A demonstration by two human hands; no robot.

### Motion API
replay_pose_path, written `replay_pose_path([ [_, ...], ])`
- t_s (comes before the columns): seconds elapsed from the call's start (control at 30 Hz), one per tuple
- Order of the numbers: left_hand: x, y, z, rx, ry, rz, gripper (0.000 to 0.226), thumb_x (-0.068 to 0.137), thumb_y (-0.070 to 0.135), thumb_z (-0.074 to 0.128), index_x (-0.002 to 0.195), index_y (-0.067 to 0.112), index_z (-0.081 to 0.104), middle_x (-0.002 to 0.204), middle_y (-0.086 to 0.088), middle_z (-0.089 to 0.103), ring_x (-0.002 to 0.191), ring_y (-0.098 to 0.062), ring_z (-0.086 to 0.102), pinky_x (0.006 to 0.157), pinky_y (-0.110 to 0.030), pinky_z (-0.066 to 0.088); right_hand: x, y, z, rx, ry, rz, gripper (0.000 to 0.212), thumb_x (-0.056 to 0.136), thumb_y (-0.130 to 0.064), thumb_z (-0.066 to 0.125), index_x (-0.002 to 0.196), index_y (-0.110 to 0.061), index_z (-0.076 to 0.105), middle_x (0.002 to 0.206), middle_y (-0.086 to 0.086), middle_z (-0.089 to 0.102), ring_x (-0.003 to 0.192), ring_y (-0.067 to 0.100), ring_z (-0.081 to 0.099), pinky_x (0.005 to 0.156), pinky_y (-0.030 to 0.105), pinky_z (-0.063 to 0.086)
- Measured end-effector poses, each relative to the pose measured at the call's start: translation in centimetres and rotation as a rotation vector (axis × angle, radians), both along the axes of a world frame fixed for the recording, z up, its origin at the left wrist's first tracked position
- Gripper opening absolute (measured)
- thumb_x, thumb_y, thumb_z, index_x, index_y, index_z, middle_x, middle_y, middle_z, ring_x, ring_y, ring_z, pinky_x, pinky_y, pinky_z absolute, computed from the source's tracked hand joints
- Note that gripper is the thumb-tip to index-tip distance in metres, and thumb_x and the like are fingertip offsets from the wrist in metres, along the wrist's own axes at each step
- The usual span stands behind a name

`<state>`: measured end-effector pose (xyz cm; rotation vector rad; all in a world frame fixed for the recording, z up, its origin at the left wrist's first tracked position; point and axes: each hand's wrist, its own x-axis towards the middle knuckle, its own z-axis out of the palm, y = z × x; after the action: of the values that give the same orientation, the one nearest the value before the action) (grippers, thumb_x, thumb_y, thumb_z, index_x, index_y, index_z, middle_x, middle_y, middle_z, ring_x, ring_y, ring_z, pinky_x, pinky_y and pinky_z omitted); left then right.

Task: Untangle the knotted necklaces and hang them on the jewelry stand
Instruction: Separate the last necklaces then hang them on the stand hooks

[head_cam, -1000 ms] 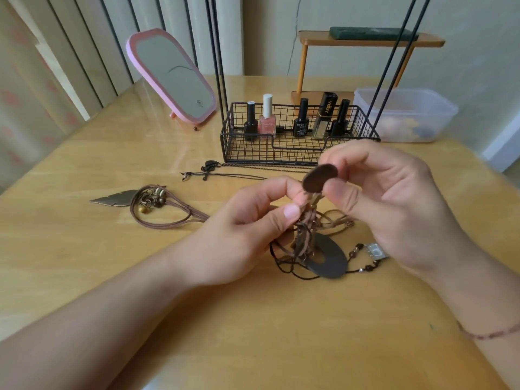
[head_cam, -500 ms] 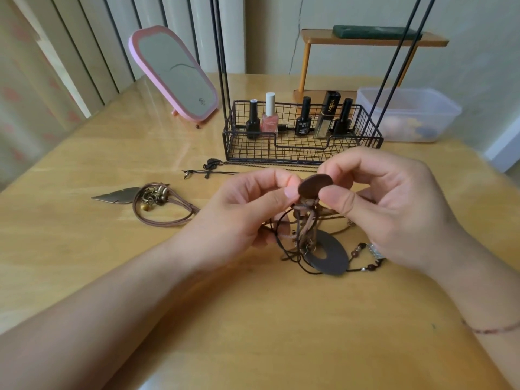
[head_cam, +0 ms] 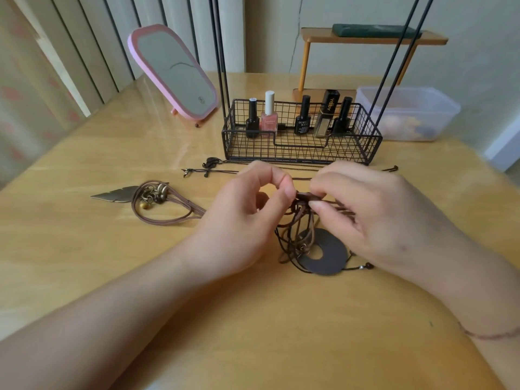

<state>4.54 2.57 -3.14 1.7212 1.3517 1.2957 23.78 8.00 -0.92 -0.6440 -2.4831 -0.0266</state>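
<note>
My hands, left (head_cam: 247,218) and right (head_cam: 374,218), both pinch the knot (head_cam: 305,197) just over the desk (head_cam: 84,249); the cords (head_cam: 295,229) are soft, light and floppy, so I hold close by the knot

Knotted necklaces lying in the middle of the wooden table, stand waiting behind them.

The knotted necklaces (head_cam: 302,235) — brown and black cords bunched together — are being lifted at their top, where a small dark brown oval piece (head_cam: 306,196) is showing between pinching fingertips; the cords are hanging down from it to a flat dark disc pendant (head_cam: 329,256) with a round hole, lying on the table at 6 o'clock of the knot. At 9 o'clock a brown cord necklace (head_cam: 163,209) with a metal feather and beads is lying loose. At 12 o'clock the jewelry stand (head_cam: 302,142) — black wire basket with thin uprights — is standing, thin dark chains lying just before it.
</note>
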Motion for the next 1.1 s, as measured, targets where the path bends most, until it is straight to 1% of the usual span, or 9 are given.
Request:
replay_pose_path([
  [0.1, 0.4, -0.1, -0.1, 0.138, 0.141, 0.081, 0.009, 0.096, 0.027, 0.056, 0.089, 0.024, 0.06, 0.093, 0.01, 0.056, 0.068, -0.019, 0.054, 0.061, -0.033, 0.045, -1.0, -0.8, -0.2, 0.11, -0.045, -0.096, 0.019, 0.089, -0.021, 0.05, 0.085, -0.007, 0.063, 0.082, 0.006, 0.06, 0.058, 0.033, 0.055, 0.045, 0.036, 0.047],
  [0.23, 0.9, -0.4, 0.1, 0.228, 0.326, 0.1, 0.007, 0.094, 0.028, 0.058, 0.089, 0.024, 0.061, 0.101, 0.012, 0.052, 0.067, -0.012, 0.052, 0.061, -0.031, 0.047, -1.7, -1.1, -0.4, 0.06, -0.036, -0.173, 0.006, 0.089, -0.01, 0.063, 0.084, -0.009, 0.064, 0.077, 0.006, 0.059, 0.058, 0.032, 0.056, 0.047, 0.034, 0.046],
  [0.33, 0.4, -0.3, -0.1, 0.211, 0.409, 0.101, 0.005, 0.095, 0.03, 0.061, 0.089, 0.028, 0.061, 0.101, 0.014, 0.05, 0.067, -0.003, 0.049, 0.06, -0.03, 0.046, -1.1, -0.4, -0.2, -0.102, 0.052, -0.192, 0.01, 0.088, -0.018, 0.07, 0.096, -0.013, 0.069, 0.088, 0.001, 0.063, 0.069, 0.023, 0.056, 0.058, 0.044, 0.054],
  [0.43, -0.4, -0.1, -0.1, 0.162, 0.468, 0.105, 0.005, 0.094, 0.03, 0.059, 0.089, 0.031, 0.059, 0.101, 0.015, 0.051, 0.064, -0.004, 0.05, 0.059, -0.032, 0.046, -0.1, 0.5, 0.3, -0.174, 0.048, -0.213, 0.025, 0.091, -0.037, 0.063, 0.105, -0.018, 0.072, 0.093, -0.008, 0.064, 0.077, 0.013, 0.056, 0.069, 0.039, 0.055],
  [0.57, -0.7, 0.0, 0.1, 0.084, 0.461, 0.122, 0.006, 0.092, 0.033, 0.05, 0.087, 0.032, 0.051, 0.088, 0.015, 0.052, 0.058, -0.008, 0.051, 0.056, -0.026, 0.041, 1.4, 1.4, 1.6, -0.328, -0.067, -0.231, 0.034, 0.083, -0.051, 0.053, 0.081, -0.026, 0.076, 0.075, -0.016, 0.065, 0.073, 0.0, 0.057, 0.067, 0.013, 0.04],
  [0.67, -0.7, 0.0, 0.1, 0.027, 0.4, 0.096, 0.008, 0.094, 0.028, 0.054, 0.086, 0.029, 0.053, 0.076, 0.016, 0.054, 0.051, -0.005, 0.045, 0.05, -0.014, 0.029, 2.1, 1.6, 1.9, -0.428, -0.102, -0.217, 0.022, 0.077, -0.051, 0.06, 0.072, -0.035, 0.073, 0.071, -0.019, 0.067, 0.079, -0.004, 0.059, 0.066, 0.015, 0.037],
  [0.83, -0.5, -0.2, 0.1, -0.024, 0.392, 0.048, 0.017, 0.09, 0.047, 0.058, 0.089, 0.031, 0.063, 0.078, 0.01, 0.061, 0.053, -0.008, 0.046, 0.054, -0.025, 0.039, 2.3, 2.0, 1.9, -0.528, 0.011, -0.157, 0.006, 0.077, -0.034, 0.071, 0.079, -0.035, 0.076, 0.08, -0.022, 0.066, 0.076, 0.002, 0.06, 0.064, 0.011, 0.041],
  [0.93, -0.7, -0.1, -0.1, -0.034, 0.445, 0.068, 0.014, 0.088, 0.047, 0.066, 0.089, 0.033, 0.066, 0.067, 0.012, 0.057, 0.058, -0.009, 0.049, 0.058, -0.027, 0.044, 2.1, 2.5, 1.8, -0.607, 0.32, -0.133, 0.012, 0.082, -0.022, 0.074, 0.086, -0.033, 0.076, 0.08, -0.016, 0.071, 0.074, 0.001, 0.062, 0.067, 0.011, 0.047],
  [1.1, -0.9, 0.0, -0.1, 0.014, 0.488, 0.065, 0.016, 0.087, 0.039, 0.062, 0.077, 0.027, 0.065, 0.054, 0.009, 0.049, 0.053, -0.011, 0.044, 0.049, -0.022, 0.033, 2.2, 2.8, 2.4, -1.28, 1.111, 0.297, 0.012, 0.086, -0.017, 0.058, 0.086, -0.021, 0.069, 0.068, -0.007, 0.052, 0.064, 0.008, 0.046, 0.054, 0.018, 0.036],
])
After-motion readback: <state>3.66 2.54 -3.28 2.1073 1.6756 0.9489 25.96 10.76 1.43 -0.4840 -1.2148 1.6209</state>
